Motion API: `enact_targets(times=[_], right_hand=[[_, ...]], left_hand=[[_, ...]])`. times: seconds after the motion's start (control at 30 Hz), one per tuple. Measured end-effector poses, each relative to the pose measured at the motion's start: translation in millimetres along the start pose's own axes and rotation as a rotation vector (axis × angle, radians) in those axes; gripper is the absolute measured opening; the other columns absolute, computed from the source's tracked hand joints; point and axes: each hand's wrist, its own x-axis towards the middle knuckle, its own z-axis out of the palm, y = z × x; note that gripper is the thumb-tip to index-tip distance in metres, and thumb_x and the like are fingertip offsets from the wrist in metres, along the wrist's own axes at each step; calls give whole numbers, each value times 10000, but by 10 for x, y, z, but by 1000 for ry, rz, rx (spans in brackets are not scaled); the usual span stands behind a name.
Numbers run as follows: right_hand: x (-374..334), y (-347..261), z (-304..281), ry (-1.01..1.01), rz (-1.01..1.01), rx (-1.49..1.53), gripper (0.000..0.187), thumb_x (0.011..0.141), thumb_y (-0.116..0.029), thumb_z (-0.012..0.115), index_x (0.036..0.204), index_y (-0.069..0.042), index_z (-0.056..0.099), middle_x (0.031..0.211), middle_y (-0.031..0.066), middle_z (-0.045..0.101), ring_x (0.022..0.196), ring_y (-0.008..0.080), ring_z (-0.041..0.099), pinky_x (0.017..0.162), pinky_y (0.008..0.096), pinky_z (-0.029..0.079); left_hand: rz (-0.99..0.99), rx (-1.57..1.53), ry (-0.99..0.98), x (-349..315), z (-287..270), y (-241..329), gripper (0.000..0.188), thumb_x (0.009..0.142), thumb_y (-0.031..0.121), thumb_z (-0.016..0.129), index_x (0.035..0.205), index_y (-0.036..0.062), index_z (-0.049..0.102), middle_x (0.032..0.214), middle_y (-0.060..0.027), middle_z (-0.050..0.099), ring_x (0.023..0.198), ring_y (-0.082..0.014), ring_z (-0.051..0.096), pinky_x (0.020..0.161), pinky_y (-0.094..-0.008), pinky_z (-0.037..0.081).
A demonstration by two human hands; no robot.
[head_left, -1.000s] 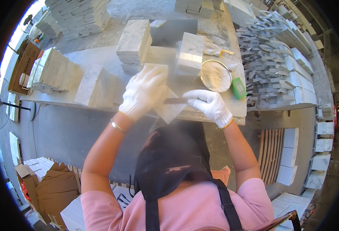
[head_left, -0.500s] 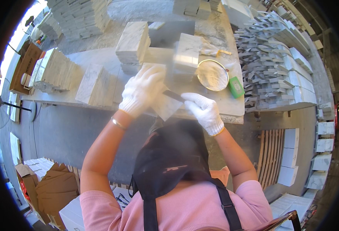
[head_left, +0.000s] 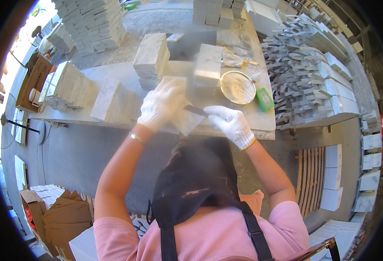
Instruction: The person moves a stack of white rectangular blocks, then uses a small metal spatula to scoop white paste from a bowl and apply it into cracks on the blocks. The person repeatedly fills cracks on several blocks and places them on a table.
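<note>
My left hand (head_left: pixel 160 103), in a white knit glove, grips a white marble tile (head_left: pixel 187 122) over the front edge of the table. My right hand (head_left: pixel 229 123), gloved alike, is closed on a dark, flat, blade-like strip (head_left: pixel 196 110). The strip lies against or just over the tile's right side; contact is hard to make out. Beyond my left hand is a stack of grey-veined marble tiles (head_left: pixel 149 56). Another stack of tiles (head_left: pixel 208 65) stands ahead of the right hand, near a round dish of pale powder (head_left: pixel 237 88).
A green box (head_left: pixel 265 100) sits at the table's right edge (head_left: pixel 265 130), below a pale glove (head_left: pixel 233 58). More tile stacks (head_left: pixel 67 87) stand on the left. Many thin stone strips (head_left: pixel 296 74) are piled at right. Cardboard (head_left: pixel 67 217) and a wooden pallet (head_left: pixel 309 178) flank me.
My view has tilted a little, so the table items sit slightly lower in the picture. Both hands keep their hold on the tile and the strip, with little visible movement.
</note>
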Motion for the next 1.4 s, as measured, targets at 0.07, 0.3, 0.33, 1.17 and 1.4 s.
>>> enact_targets(times=[0.07,0.3,0.33,1.17,1.4], right_hand=[[-8,13,56,58,-54,-62,280,909,-87,678,1184,-46,708,1067,82,749,866,120,680,776,285,539],[-108,34,325,74,-201,-99,276,902,-80,680,1171,-22,704,1057,111,750,935,168,704,834,322,539],[-113,27,253,109,-151,-86,274,905,-77,678,1171,-18,705,1043,104,753,914,157,700,826,312,539],[61,-20,114,21,-214,-112,215,915,-60,669,1118,-27,733,1099,103,744,981,164,700,881,296,533],[62,-31,97,61,-209,-163,199,921,-80,675,1102,-24,735,1089,119,744,971,175,705,868,293,540]], left_hand=[[26,-10,36,-8,20,-11,255,909,261,623,1137,159,671,1286,-80,625,1114,-312,614,865,-420,526],[-48,1,40,-10,60,-23,228,919,251,617,1120,154,661,1267,-75,637,1084,-311,627,851,-412,533],[-22,-6,50,-7,48,-26,226,920,251,617,1119,153,661,1270,-76,635,1081,-311,628,852,-411,533],[37,-28,62,11,-6,25,226,910,218,614,1112,126,660,1253,-86,639,1110,-311,616,857,-409,529],[55,-54,65,-3,-2,8,230,904,214,621,1112,130,671,1250,-87,637,1113,-310,613,859,-413,527]])
